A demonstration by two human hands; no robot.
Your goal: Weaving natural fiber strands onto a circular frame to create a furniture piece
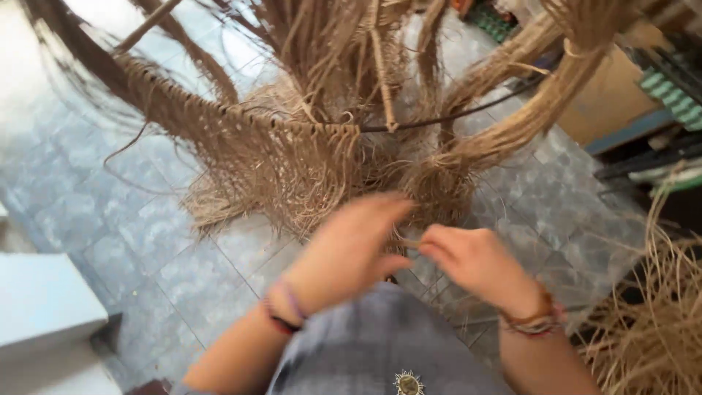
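A dark wire hoop carries a fringe of knotted tan straw fibres that hang down toward the tiled floor. Thick twisted bundles of the same fibre come in from the upper right. My left hand is blurred, fingers stretched toward the hanging strands in the middle. My right hand is close beside it, fingers pinched on a thin strand of fibre. Both wrists wear bracelets.
Grey stone tiles cover the floor. A white block stands at the lower left. A loose pile of straw lies at the lower right. A cardboard box and stacked green-and-white items are at the upper right.
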